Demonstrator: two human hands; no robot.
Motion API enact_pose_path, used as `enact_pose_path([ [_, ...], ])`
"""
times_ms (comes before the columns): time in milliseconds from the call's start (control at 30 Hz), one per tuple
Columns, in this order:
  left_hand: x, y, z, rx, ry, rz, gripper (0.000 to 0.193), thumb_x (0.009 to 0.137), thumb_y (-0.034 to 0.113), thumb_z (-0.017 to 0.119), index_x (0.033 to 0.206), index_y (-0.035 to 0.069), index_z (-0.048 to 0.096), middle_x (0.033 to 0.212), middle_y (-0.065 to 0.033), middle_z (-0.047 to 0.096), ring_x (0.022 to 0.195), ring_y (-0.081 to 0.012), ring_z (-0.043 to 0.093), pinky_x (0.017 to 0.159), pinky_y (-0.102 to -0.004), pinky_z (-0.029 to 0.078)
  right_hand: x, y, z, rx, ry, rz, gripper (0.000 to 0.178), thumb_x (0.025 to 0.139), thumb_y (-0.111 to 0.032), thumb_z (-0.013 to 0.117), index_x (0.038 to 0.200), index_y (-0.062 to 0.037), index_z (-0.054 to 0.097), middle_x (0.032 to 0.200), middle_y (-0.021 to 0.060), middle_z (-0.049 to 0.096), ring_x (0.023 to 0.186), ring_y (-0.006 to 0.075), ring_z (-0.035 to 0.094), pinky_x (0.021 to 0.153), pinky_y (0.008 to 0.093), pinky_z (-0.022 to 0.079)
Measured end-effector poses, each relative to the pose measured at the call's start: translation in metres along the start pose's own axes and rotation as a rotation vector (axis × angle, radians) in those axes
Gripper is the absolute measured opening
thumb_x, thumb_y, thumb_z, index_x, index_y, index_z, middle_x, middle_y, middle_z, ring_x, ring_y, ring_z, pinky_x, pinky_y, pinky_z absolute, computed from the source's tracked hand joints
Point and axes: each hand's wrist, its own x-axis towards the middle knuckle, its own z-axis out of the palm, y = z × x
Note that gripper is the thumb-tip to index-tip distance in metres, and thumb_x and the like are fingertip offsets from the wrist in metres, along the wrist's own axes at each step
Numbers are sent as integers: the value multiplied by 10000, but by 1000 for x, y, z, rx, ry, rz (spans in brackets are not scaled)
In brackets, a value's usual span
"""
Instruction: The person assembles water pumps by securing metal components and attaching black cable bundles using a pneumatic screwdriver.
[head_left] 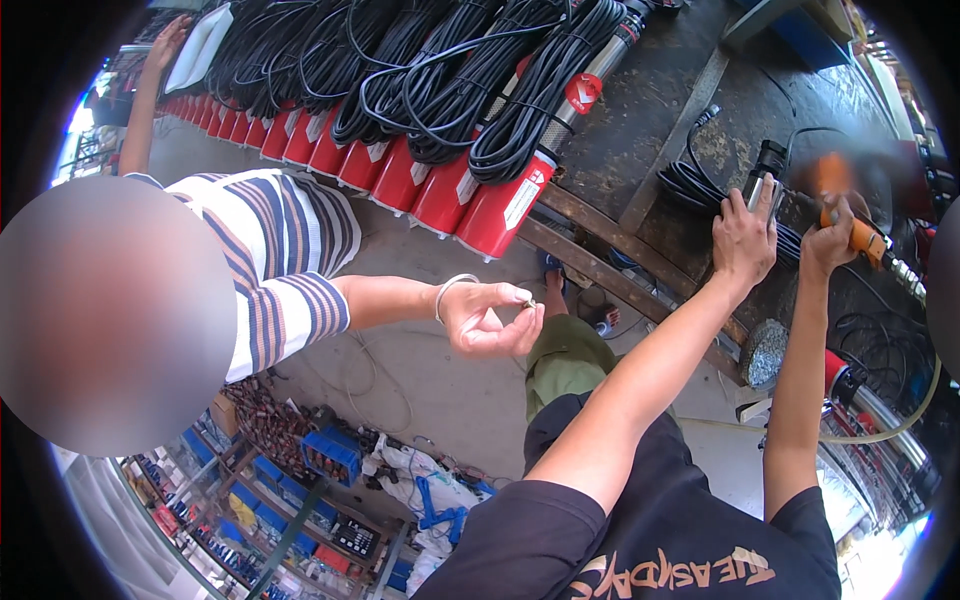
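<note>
My L hand (pixel 744 238) is closed round black-capped silver cyl. (pixel 769 163), inboard of workbench (pixel 625 120) near edge, prob. to steady it. My R hand (pixel 828 246) grips orange tool (pixel 866 239) beside it, prob. for control; tip blurred.

A worn, dark workbench (pixel 625 125) borders the grey floor (pixel 395 385); shelving (pixel 288 540) holds blue bins (pixel 330 455); daylight (pixel 885 560) glares lower right.
</note>
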Motion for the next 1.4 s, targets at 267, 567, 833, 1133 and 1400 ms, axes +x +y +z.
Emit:
enact_pose_path([
  [267,-1,1,-1,37,-25,-26,332,910,152,568,1222,39,583,1105,-169,618,1012,-334,606,856,-415,509,0,-2,2,-16,-19,-36,137,897,-31,621,1027,0,652,846,86,651,744,174,635,855,343,538],
  [567,8,12,-17,14,36,18,284,886,119,571,1159,49,609,1035,-156,620,953,-335,603,785,-404,517,-1,-4,11,-128,38,57,151,877,13,599,1021,-7,640,883,84,636,782,180,628,851,333,524],
  [833,7,8,-5,107,-43,75,181,884,102,575,1045,24,599,929,-160,581,830,-336,561,706,-429,455,-3,-20,15,79,68,31,189,855,41,554,1026,-1,621,899,72,620,755,173,616,837,347,529],
  [1133,-2,-6,18,347,-362,2,649,918,282,591,1519,211,359,1043,-182,506,918,-357,588,756,-456,531,-2,-25,19,235,148,84,257,854,82,536,1081,-37,558,908,70,594,750,153,585,765,325,519],
  [1400,1,16,3,269,-411,-133,713,948,303,565,1593,215,275,1071,-201,485,925,-368,589,766,-456,540,-3,-26,10,249,194,69,240,854,44,527,1078,-40,543,883,57,581,758,148,596,778,312,515],
])
